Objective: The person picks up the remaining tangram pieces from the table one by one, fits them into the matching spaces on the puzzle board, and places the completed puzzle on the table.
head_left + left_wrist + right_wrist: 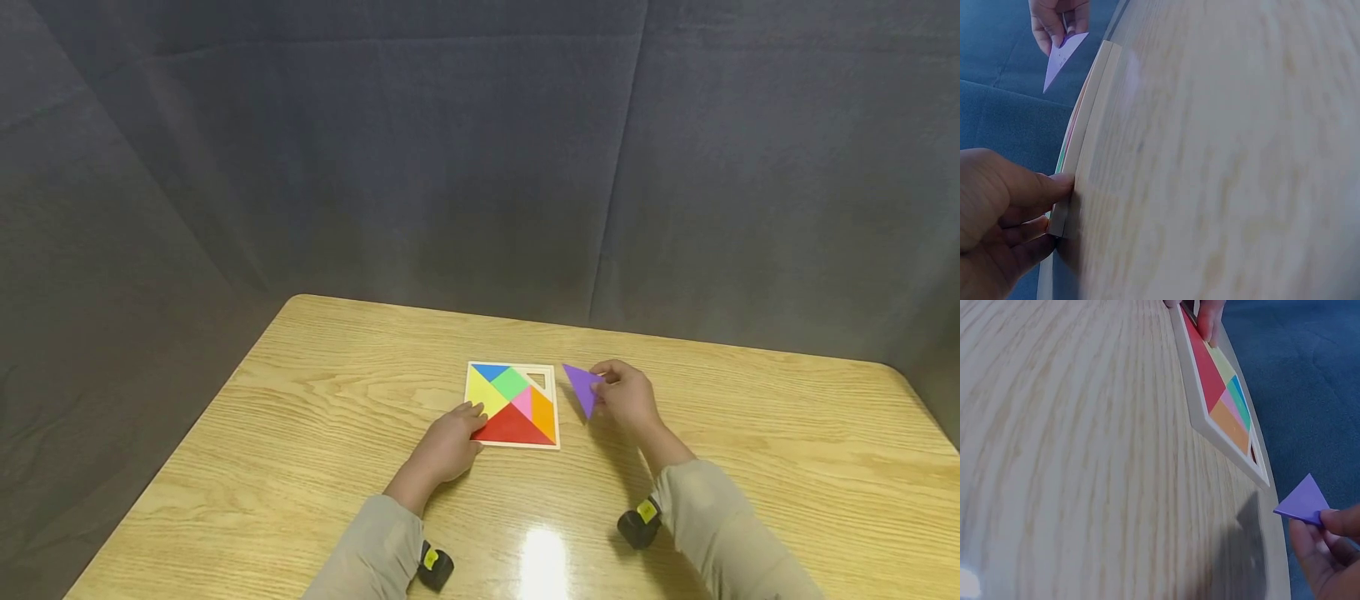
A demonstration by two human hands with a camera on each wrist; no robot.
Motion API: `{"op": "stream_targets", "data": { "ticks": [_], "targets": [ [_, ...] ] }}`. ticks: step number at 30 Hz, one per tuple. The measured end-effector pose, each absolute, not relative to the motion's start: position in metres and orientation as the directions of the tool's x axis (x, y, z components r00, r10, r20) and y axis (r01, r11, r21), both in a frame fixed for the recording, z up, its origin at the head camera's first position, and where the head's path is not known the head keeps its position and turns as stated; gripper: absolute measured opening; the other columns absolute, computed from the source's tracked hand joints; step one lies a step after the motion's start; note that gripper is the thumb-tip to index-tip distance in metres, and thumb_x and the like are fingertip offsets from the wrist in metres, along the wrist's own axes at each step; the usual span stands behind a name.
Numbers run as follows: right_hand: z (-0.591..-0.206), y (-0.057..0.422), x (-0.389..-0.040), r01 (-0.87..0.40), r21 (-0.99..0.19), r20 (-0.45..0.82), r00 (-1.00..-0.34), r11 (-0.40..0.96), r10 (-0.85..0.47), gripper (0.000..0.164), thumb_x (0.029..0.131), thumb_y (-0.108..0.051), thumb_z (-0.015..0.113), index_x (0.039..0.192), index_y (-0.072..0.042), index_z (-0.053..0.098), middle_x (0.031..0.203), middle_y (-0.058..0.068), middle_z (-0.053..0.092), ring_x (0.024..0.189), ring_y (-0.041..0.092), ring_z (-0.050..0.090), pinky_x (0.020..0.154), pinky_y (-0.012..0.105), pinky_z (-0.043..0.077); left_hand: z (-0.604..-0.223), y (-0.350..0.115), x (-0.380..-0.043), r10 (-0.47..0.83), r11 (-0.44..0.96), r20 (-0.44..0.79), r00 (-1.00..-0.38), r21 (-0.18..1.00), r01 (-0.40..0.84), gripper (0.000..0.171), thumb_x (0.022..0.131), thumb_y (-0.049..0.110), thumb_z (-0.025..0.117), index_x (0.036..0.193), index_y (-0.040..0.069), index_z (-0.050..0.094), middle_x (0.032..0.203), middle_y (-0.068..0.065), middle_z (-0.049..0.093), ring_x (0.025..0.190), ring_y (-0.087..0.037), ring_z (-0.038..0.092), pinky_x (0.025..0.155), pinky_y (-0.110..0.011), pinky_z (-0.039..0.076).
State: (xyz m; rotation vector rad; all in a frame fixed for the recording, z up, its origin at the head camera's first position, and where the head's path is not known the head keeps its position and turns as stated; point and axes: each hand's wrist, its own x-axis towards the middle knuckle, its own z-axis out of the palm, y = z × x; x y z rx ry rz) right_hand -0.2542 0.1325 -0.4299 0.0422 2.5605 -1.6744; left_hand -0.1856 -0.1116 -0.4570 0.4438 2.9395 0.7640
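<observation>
A square tangram board [515,446] with a pale wooden frame lies on the table, filled with blue, green, yellow, pink, orange and red pieces. Its far right corner has an unfilled triangular slot [537,380]. My left hand [448,442] grips the near left corner, thumb along the front edge [1066,181], fingers over the yellow and red pieces. Just right of the board, my right hand [628,396] pinches a purple triangle [581,387] between thumb and fingers. The triangle is raised and tilted, and its shadow falls on the table in the right wrist view [1235,550].
The wood-grain table [337,375] has rounded far corners. A dark grey cloth [450,167] hangs behind it and to its left. Each wrist carries a small black camera, one by the left sleeve [435,568] and another by the right sleeve [639,527].
</observation>
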Motion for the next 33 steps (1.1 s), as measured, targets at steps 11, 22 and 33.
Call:
{"op": "stream_targets", "data": {
  "ticks": [11,22,33],
  "targets": [
    [-0.428,0.12,-0.26,-0.003,-0.913,-0.018,-0.999,0.409,-0.047,0.019,0.079,0.008,0.049,0.098,0.01,0.054,0.084,0.015,0.045,0.059,0.015,0.053,0.055,0.029,0.052,-0.457,-0.111,-0.185,0.29,0.834,-0.001,-0.957,0.491,0.252,0.038,0.08,0.006,0.057,0.117,-0.001,0.053,0.128,-0.009,0.043,0.121,-0.023,0.032,0.099,-0.034,0.028],
    [-0.427,0.112,-0.264,-0.016,-0.914,-0.007,-0.998,0.405,-0.055,0.018,0.079,0.008,0.05,0.096,0.009,0.055,0.084,0.016,0.047,0.059,0.014,0.049,0.051,0.029,0.051,-0.454,-0.113,-0.183,0.306,0.813,0.035,-0.951,0.51,0.281,0.037,0.079,0.004,0.056,0.115,-0.004,0.053,0.126,-0.012,0.045,0.12,-0.024,0.034,0.098,-0.034,0.029],
    [-0.429,0.101,-0.267,-0.003,-0.916,-0.029,-0.997,0.401,-0.072,0.018,0.08,0.01,0.049,0.096,0.007,0.055,0.084,0.018,0.045,0.056,0.013,0.047,0.048,0.02,0.047,-0.455,-0.112,-0.184,0.282,0.838,-0.006,-0.96,0.489,0.243,0.038,0.08,0.006,0.057,0.117,-0.001,0.053,0.128,-0.009,0.043,0.121,-0.023,0.032,0.099,-0.034,0.028]
  ]
}}
